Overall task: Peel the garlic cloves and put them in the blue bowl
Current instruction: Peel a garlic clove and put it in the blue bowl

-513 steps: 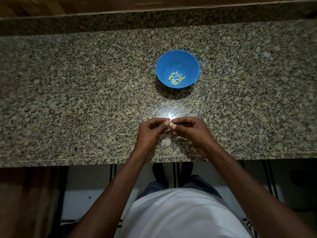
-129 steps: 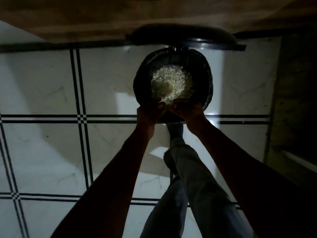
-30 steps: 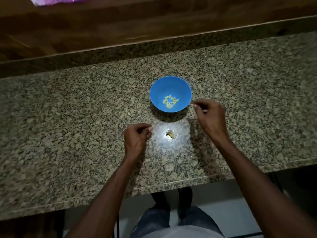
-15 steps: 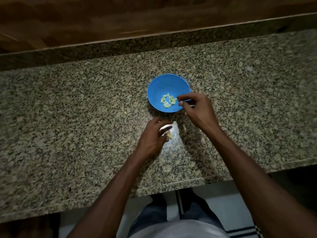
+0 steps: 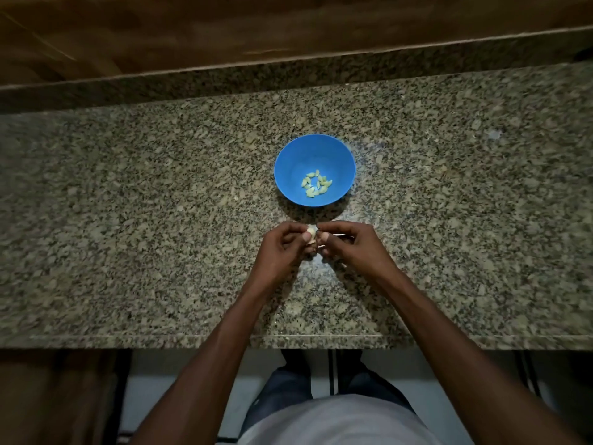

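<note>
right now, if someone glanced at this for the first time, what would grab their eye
The blue bowl stands out first, bright against the speckled granite counter, with a small cluster of peeled garlic cloves at its bottom. Just nearer the person, the left hand and right hand meet, pinching one pale garlic clove between their fingertips.

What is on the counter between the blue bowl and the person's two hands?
Nothing but bare granite counter, lying in the bowl's shadow, as the head view shows. The blue bowl stands apart from the left hand and right hand, which pinch a garlic clove.
</note>
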A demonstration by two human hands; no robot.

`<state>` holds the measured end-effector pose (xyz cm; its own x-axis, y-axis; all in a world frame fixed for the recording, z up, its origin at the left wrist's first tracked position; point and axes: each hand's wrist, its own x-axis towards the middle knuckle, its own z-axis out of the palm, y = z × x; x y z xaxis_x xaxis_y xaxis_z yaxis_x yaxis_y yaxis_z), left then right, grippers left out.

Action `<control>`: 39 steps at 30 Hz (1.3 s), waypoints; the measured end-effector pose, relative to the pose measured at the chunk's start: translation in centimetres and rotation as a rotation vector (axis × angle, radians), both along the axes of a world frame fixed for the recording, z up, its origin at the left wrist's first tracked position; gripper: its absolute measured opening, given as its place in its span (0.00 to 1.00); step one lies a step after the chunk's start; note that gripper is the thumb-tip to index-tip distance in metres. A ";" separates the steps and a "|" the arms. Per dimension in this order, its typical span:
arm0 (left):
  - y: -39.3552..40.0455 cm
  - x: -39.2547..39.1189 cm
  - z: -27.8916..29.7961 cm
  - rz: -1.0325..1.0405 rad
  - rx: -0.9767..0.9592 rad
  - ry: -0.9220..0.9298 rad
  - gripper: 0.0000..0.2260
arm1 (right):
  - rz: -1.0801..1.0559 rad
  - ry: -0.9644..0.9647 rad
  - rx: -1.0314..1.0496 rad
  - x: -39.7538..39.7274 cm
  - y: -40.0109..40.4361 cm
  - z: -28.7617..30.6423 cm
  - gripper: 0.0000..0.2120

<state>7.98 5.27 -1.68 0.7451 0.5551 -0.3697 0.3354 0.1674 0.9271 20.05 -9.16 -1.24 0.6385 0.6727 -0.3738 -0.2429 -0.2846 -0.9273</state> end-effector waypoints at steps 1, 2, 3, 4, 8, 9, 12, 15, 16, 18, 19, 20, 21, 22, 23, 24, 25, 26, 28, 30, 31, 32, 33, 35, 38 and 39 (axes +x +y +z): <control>-0.5 -0.1 0.2 0.048 -0.024 -0.004 0.05 | 0.008 0.004 0.018 0.1 0.1 0.0 0.11; -0.9 -0.2 0.3 0.087 -0.040 -0.007 0.05 | 0.022 -0.002 0.034 0.2 0.1 -0.2 0.11; -1.3 -0.3 0.4 0.117 -0.057 -0.008 0.06 | 0.038 -0.012 0.042 0.2 0.1 -0.3 0.10; -1.6 -0.5 0.5 0.141 -0.076 -0.007 0.06 | 0.055 -0.020 0.045 0.2 0.1 -0.5 0.10; -2.4 -1.0 0.6 0.182 -0.123 0.006 0.08 | 0.060 -0.035 0.054 -0.1 0.0 -0.8 0.08; -2.6 -1.1 0.8 0.185 -0.118 0.004 0.08 | 0.056 -0.037 0.046 -0.2 0.1 -0.8 0.08; -3.1 -1.3 1.1 0.201 -0.083 -0.001 0.09 | 0.061 -0.093 -0.007 -0.2 0.1 -1.0 0.08; -3.1 -1.6 1.2 0.219 -0.050 0.019 0.09 | 0.093 -0.088 -0.020 -0.3 0.2 -1.0 0.09; -3.0 -1.7 1.2 0.208 -0.027 0.025 0.09 | 0.099 -0.081 -0.024 -0.3 0.3 -0.9 0.10; -3.0 -2.0 1.1 0.197 -0.006 0.031 0.10 | 0.119 -0.066 -0.028 -0.3 0.3 -0.6 0.11; -3.0 -2.2 1.1 0.205 -0.014 0.031 0.10 | 0.132 -0.059 -0.023 -0.4 0.4 -0.5 0.11; -2.9 -2.4 1.1 0.211 -0.028 0.034 0.10 | 0.144 -0.048 -0.018 -0.4 0.4 -0.4 0.11; -2.9 -2.5 1.2 0.210 -0.042 0.039 0.11 | 0.150 -0.026 -0.013 -0.5 0.4 -0.2 0.12; -2.8 -2.6 1.3 0.200 -0.054 0.040 0.12 | 0.153 -0.001 -0.009 -0.5 0.4 -0.2 0.12; -2.7 -2.7 1.4 0.190 -0.062 0.042 0.12 | 0.157 0.020 -0.012 -0.6 0.4 -0.2 0.13; -2.6 -2.9 1.5 0.180 -0.069 0.044 0.12 | 0.161 0.035 -0.021 -0.6 0.4 -0.3 0.13; -2.4 -3.0 1.5 0.175 -0.074 0.047 0.12 | 0.165 0.048 -0.028 -0.7 0.4 -0.3 0.13; -2.2 -3.1 1.4 0.170 -0.078 0.047 0.13 | 0.170 0.062 -0.028 -0.7 0.4 -0.2 0.13; -2.0 -3.3 1.3 0.161 -0.078 0.048 0.12 | 0.173 0.079 -0.022 -0.8 0.5 -0.1 0.13; -1.9 -3.4 1.2 0.166 -0.080 0.050 0.12 | 0.172 0.075 -0.013 -1.0 0.5 0.0 0.12; -1.9 -3.4 1.2 0.171 -0.081 0.054 0.12 | 0.169 0.069 -0.014 -1.2 0.6 0.2 0.12; -1.8 -3.4 1.2 0.173 -0.081 0.056 0.12 | 0.164 0.067 -0.014 -1.3 0.7 0.2 0.12; -1.8 -3.3 1.2 0.174 -0.081 0.056 0.12 | 0.162 0.070 -0.011 -1.3 0.8 0.3 0.12; -1.6 -3.4 1.1 0.178 -0.080 0.053 0.11 | 0.164 0.100 0.000 -1.4 0.9 0.2 0.12; -1.5 -3.4 1.1 0.185 -0.088 0.060 0.11 | 0.158 0.145 0.013 -1.3 0.9 -0.2 0.12; -1.5 -3.3 1.1 0.185 -0.095 0.059 0.12 | 0.159 0.149 0.011 -1.3 1.0 -0.3 0.12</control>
